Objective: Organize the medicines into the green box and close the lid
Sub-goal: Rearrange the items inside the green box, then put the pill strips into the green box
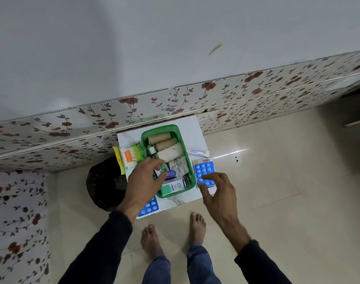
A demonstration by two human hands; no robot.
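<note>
The green box point(192, 173) stands open on a small white table point(192, 128). Inside lie two brown bandage rolls point(160, 138), a white roll point(170, 153), a small bottle point(152, 149), a foil strip point(178, 166) and a teal and white carton point(173, 187). My left hand point(143, 181) reaches into the box's near left part, fingers pinched around a small green and white item point(163, 168) beside a blue cap point(171, 174). My right hand point(218, 191) has spread fingertips resting on a blue blister strip point(203, 169) lying on the table just right of the box. No lid is in view.
A second blue blister strip point(149, 208) lies at the table's near left corner, partly under my wrist. An ointment tube point(197, 152) lies right of the box and a cotton bud pack point(130, 158) left of it. A black bag point(105, 183) sits on the floor. My bare feet point(152, 238) stand close.
</note>
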